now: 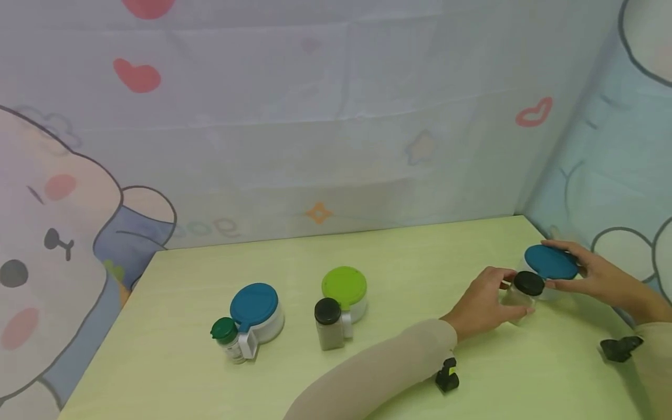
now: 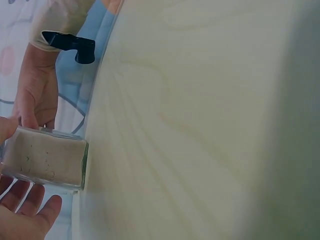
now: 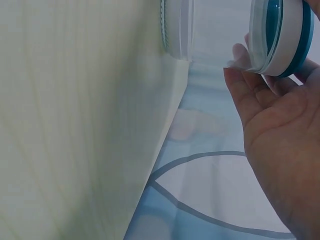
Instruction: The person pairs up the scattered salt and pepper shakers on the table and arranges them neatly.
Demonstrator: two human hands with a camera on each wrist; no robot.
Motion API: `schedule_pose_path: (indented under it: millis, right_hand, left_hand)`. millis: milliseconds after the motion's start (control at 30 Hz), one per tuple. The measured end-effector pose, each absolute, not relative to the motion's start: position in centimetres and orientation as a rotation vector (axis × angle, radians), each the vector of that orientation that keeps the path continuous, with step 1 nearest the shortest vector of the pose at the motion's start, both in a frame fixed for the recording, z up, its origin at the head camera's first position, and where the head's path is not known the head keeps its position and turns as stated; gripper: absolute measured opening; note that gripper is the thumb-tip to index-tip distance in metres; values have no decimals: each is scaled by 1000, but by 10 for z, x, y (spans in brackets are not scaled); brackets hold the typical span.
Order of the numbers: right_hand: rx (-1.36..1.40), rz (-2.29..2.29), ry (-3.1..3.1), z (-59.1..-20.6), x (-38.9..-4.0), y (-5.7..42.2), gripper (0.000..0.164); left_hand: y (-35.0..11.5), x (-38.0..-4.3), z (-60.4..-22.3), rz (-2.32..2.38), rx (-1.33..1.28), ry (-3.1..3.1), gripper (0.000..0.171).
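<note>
At the table's right end, my left hand (image 1: 484,306) holds a square glass jar (image 2: 45,156) of pale powder between thumb and fingers. The jar's black lid (image 1: 528,283) faces up. Right behind it is a round container with a blue lid (image 1: 551,262). My right hand (image 1: 601,279) grips this container from the right, its fingers curled round the side near the lid. In the right wrist view the right hand (image 3: 282,130) is below the container's blue-and-white lid (image 3: 290,40), and the wall under the lid looks clear.
On the table (image 1: 409,280), a green-capped bottle (image 1: 227,335) stands against a blue-lidded container (image 1: 255,306) at left. In the middle, a black-lidded jar (image 1: 329,326) stands by a green-lidded container (image 1: 345,287). A printed curtain (image 1: 367,116) hangs behind and to the right.
</note>
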State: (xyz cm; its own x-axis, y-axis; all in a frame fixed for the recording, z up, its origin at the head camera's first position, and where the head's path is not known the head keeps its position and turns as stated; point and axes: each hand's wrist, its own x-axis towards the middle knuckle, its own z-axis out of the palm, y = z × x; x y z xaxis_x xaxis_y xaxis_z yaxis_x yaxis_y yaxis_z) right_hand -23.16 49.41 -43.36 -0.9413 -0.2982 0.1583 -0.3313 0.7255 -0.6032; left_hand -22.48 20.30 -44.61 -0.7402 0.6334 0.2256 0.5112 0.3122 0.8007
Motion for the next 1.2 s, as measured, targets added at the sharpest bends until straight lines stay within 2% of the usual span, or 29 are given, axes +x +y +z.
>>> schedule_pose_path:
  millis: [1200]
  right_hand:
    - [440,1086,-2921,-432,-231,493,92]
  left_hand:
    - [214,-229,-445,1268,1137,2557,53]
